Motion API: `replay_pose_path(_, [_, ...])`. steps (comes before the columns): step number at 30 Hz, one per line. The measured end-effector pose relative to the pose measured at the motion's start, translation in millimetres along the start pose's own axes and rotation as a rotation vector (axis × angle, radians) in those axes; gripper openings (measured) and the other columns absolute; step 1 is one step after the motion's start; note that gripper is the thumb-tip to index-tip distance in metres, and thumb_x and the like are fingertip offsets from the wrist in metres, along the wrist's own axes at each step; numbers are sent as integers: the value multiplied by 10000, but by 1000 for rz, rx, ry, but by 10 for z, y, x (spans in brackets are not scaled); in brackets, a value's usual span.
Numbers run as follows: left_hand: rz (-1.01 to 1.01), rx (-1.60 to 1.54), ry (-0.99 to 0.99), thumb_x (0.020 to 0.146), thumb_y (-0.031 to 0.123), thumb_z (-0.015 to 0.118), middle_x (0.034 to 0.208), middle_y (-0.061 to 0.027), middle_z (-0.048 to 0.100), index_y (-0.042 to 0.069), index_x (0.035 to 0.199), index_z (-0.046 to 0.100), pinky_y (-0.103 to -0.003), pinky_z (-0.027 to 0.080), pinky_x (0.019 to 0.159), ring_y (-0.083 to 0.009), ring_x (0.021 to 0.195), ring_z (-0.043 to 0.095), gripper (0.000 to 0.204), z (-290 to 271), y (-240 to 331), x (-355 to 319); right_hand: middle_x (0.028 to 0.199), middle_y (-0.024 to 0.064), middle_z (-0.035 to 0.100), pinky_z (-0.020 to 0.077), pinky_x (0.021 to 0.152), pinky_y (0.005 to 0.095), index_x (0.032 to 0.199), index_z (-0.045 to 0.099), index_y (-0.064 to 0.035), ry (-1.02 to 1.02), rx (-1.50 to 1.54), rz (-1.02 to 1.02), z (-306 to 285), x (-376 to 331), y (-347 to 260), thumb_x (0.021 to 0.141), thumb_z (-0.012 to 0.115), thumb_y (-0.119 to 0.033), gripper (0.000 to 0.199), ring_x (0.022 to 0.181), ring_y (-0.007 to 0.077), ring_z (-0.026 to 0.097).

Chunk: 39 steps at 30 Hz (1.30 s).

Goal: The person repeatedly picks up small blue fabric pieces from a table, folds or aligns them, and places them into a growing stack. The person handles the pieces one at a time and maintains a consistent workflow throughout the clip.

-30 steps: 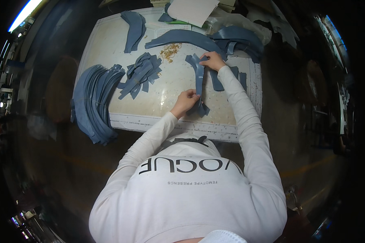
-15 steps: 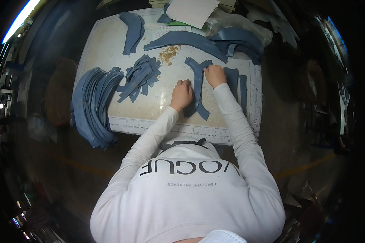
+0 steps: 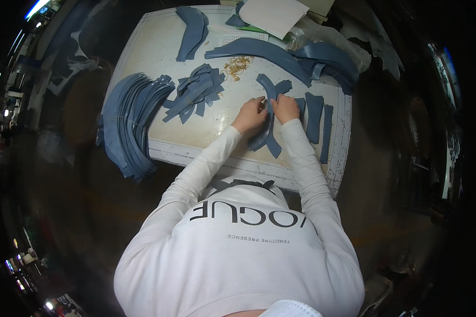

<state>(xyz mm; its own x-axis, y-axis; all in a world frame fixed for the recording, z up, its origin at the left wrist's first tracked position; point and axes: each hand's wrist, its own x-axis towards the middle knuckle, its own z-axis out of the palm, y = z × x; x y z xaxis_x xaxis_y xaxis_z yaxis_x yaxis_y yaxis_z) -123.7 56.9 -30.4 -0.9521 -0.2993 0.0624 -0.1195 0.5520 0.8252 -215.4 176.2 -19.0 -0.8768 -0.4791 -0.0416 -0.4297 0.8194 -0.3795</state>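
Two curved blue-grey cut strips [image 3: 273,142], of fabric or thin leather, cross each other on the table in front of me. From the left, my left hand [image 3: 251,116] bends its fingers around the edge of these strips, partly hiding them. My right hand [image 3: 287,109] is close beside it, fingers pinched on the strips near their middle. The strips' upper ends fan apart beyond my hands, and their lower ends spread toward me. Just right of my right hand lie more flat pieces, among them a wide blue piece [image 3: 314,117] and a narrow blue strip [image 3: 326,133].
A thick stack of curved blue strips [image 3: 126,124] overhangs the left edge of the white table [image 3: 206,138]. Nearby are a heap of short blue pieces [image 3: 195,91] and tangled yellowish bands [image 3: 238,67]. Long blue pieces [image 3: 254,48] and white paper [image 3: 275,16] lie at the back.
My right hand has come nearer to me and in toward my left hand, down along the strips. The whole view has shifted, so the table appears farther right.
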Motion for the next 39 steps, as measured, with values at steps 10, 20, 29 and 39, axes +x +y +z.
replay_pose_path(10, [-170,662,460,667,201,737,981,-101,575,102,1037,578,-410,433,803,-302,946,543,415,-1441,-743,-329,686,142,648,500,590,394,793,642,-47,-47,304,-212,-164,-479,-371,800,652,-239,192,657,314,641])
replay_pose_path(20, [-418,-441,164,803,174,611,908,-9,591,122,1030,552,-247,428,594,-98,779,568,240,-1566,-492,-566,958,97,580,500,671,311,1033,629,-73,-22,782,-620,52,-654,-1215,789,657,-123,251,768,234,619])
replay_pose_path(29, [-364,-864,270,886,186,614,907,-8,626,63,1067,570,-221,470,682,-66,824,580,224,-1235,-109,-505,1041,79,523,514,686,344,1026,595,-70,197,550,-652,72,-683,-1310,761,694,-136,290,852,242,599])
replay_pose_path(39, [-402,-915,198,919,115,541,922,-86,666,13,1047,580,-271,517,715,-152,785,637,168,-1187,-118,-373,904,77,513,501,682,378,848,525,-54,42,326,-936,-184,-604,-1131,783,640,-198,195,884,262,545])
